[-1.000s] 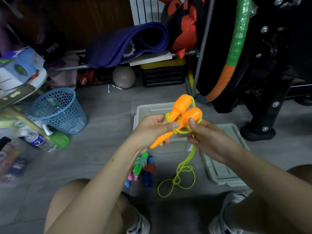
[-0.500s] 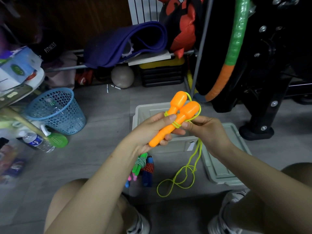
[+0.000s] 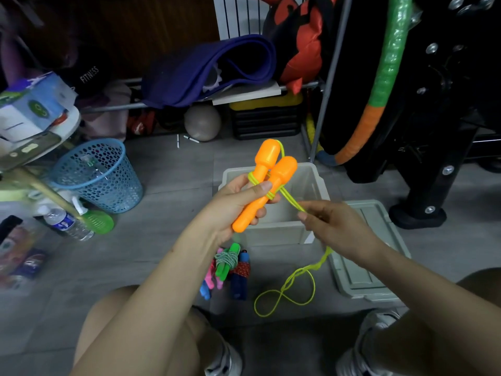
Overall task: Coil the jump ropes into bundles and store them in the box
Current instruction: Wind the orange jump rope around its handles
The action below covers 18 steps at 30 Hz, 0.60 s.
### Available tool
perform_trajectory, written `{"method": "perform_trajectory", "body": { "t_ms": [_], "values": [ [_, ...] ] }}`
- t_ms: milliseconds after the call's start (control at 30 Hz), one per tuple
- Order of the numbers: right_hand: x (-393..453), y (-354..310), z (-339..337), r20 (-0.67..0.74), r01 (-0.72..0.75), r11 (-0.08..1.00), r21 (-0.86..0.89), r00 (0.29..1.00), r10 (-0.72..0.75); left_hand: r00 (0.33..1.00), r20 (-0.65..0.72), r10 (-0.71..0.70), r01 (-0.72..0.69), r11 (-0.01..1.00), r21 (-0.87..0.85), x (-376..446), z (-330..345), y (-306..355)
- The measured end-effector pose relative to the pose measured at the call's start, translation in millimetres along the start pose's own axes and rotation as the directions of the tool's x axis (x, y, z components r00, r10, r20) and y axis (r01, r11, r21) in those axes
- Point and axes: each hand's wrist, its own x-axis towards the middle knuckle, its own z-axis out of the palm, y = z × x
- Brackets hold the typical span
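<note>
At the far left, a blue mesh wastebasket stands on the floor, with a clear water bottle and a green spray bottle lying just beside it. Behind, a rolled purple mat rests on a low shelf, and a grey ball sits beneath it.

My left hand grips the two orange handles together, fingers curled round the shafts and thumb pressed across the front. Several turns of yellow-green cord are wound round the handles just above the thumb. Below this hand, on the floor between my knees, lie three bundled jump ropes: pink, green and blue handles; the cord detail is partly blurred, so the wrapping on the pink one cannot be confirmed.

The open grey box stands on the floor directly behind both hands, which block part of its interior from view.

My right hand pinches the cord between thumb and fingertips, drawing it taut from the handles. The remaining cord hangs below this hand and ends in loose loops on the floor. The box lid lies flat just right of the box. At far right stands a black equipment frame with a green-and-orange hoop leaning against it.
</note>
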Motion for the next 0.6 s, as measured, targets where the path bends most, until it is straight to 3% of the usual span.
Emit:
{"method": "perform_trajectory", "body": {
  "t_ms": [67, 133, 233, 367, 500, 600],
  "values": [
    [-4.9, 1.9, 0.7, 0.001, 0.104, 0.944, -0.312, 0.994, -0.109, 0.997, -0.061, 0.04, -0.035, 0.996, 0.08, 1.9, -1.5, -0.8],
    [-8.8, 1.6, 3.8, 0.016, 0.225, 0.836, -0.501, 0.968, -0.251, 0.994, -0.083, 0.076, -0.059, 0.978, 0.198, 3.5, -0.8, -4.5],
    [-5.9, -5.5, -0.3, -0.015, 0.324, 0.68, -0.658, 0.897, -0.442, 0.995, -0.033, 0.096, -0.077, 0.922, 0.378, 5.8, 1.5, -9.4],
    [8.2, -16.5, -15.2, 0.025, 0.377, 0.509, -0.774, 0.822, -0.569, 0.993, 0.083, 0.085, -0.117, 0.839, 0.531, 7.3, 8.7, -11.7],
    [13.7, -22.7, -19.8, 0.065, 0.418, 0.503, -0.757, 0.814, -0.577, 0.976, 0.218, 0.001, -0.159, 0.69, 0.707, 6.1, 10.5, -14.4],
    [20.2, -29.1, -33.0, 0.028, 0.284, 0.607, -0.742, 0.918, -0.395, 0.921, 0.357, -0.154, -0.172, 0.66, 0.731, 1.6, 9.3, -7.2]
  ]
}}
